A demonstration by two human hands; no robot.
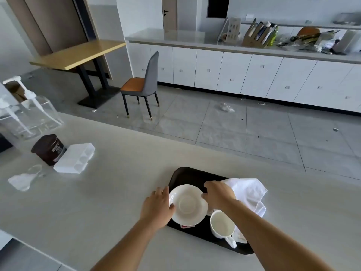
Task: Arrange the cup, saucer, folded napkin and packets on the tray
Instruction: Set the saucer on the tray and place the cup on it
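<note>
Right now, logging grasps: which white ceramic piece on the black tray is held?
The round white saucer, gripped by left hand and right hand; the handled cup stands free.

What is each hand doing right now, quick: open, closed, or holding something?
The left hand holds the saucer by its left rim.
The right hand pinches the saucer's right rim.

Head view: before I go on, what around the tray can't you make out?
1. Packets: only a red-and-white edge shows; the saucer covers the rest, so the count is unknown.
2. Napkin: the right hand and forearm hide its left part; fold unclear.
3. Saucer: lifted or resting on the tray, cannot tell from above.
4. Brown jar label: too blurred to read.
</note>
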